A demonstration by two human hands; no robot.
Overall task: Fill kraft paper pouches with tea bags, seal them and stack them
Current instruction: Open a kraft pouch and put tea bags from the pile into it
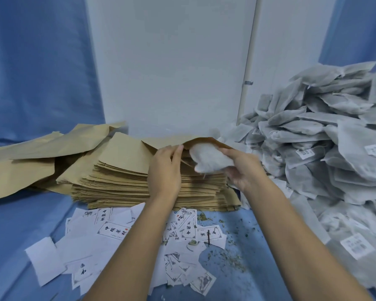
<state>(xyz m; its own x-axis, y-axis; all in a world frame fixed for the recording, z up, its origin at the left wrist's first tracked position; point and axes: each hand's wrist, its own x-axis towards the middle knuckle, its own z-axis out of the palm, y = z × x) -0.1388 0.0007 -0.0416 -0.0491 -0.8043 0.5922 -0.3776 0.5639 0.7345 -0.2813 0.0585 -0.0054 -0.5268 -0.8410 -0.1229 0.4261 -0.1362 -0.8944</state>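
My left hand [165, 170] pinches the lip of one pouch [197, 141], mouth open, atop one stack [128, 183]. My right hand [244, 168] grips one tea bag [211, 158], partly in that mouth. Heap of tea bags [326, 148] on the right, loose labels [115, 231] in front: too many to count.

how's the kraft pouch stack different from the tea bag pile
The kraft pouch stack is brown; the tea bag pile is grey-white. The kraft pouch stack lies flat in fairly neat layers; the tea bag pile is a loose, jumbled heap rising higher. Both rest on the blue cloth.
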